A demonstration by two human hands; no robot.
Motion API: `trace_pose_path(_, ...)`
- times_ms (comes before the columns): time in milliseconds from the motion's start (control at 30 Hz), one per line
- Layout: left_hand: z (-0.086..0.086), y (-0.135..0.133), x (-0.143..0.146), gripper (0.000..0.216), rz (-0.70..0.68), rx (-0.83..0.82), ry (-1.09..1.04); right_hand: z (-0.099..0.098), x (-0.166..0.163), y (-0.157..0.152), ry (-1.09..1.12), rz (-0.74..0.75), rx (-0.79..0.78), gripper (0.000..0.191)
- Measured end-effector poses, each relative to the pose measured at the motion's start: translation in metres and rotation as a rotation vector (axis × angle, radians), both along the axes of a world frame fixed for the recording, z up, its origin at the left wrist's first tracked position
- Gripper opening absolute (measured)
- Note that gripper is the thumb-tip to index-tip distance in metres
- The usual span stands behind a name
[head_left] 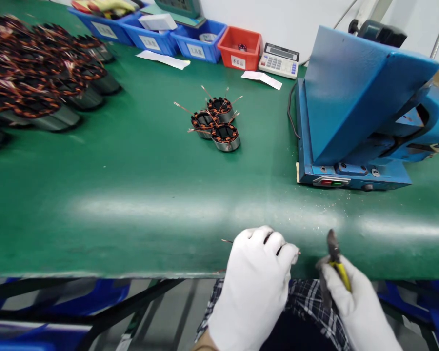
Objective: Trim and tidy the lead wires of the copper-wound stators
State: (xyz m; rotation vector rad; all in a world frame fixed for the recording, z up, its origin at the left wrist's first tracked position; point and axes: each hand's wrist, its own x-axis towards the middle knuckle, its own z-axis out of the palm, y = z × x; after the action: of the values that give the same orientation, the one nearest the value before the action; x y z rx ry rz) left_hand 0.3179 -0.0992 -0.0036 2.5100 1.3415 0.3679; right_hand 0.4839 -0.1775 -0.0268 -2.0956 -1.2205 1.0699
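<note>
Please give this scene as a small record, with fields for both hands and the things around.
Left hand: gloved, curled over something mostly hidden; wire end shows beside it
Right hand: gloved, holding yellow-handled pliers
Green table: three wire-wound rings, grouped
Far left: many similar rings
Right side: blue machine
Back: blue bins, red bin, calculator

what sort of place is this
Probably a factory workshop for electric motor parts: many copper-wound stators crowd the left of the green table, labelled bins line the back, and the white-gloved right hand holds yellow-handled pliers.
</note>
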Motion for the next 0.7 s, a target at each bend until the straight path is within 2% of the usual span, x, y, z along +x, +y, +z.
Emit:
trace_pose_path(67,-0.001,-0.001,0.0,0.012,-0.005,0.01,0.001,0.005,0.017,0.006,-0.111,0.034,0.093,0.042)
trace_pose_path(200,-0.001,-0.004,-0.001,0.011,-0.012,0.056,-0.101,0.008,0.04,0.011,-0.483,0.112,0.308,0.033)
trace_pose_path(300,0.006,-0.009,-0.01,0.017,-0.001,0.142,-0.24,0.008,0.05,0.007,-0.511,0.114,0.429,0.036)
trace_pose_path(400,0.013,-0.017,-0.026,0.017,0.063,0.259,-0.293,0.011,0.062,0.006,-0.456,0.231,0.449,0.047)
trace_pose_path(567,0.009,-0.026,-0.041,0.017,0.117,0.332,-0.162,0.007,0.083,0.02,-0.649,0.433,0.537,0.053)
trace_pose_path(633,0.003,-0.027,-0.037,0.02,0.144,0.285,-0.104,-0.003,0.092,0.031,-0.757,0.384,0.535,0.05)
trace_pose_path(700,-0.003,-0.027,-0.031,0.019,0.185,0.231,-0.093,-0.016,0.103,0.043,-0.868,0.25,0.446,0.049)
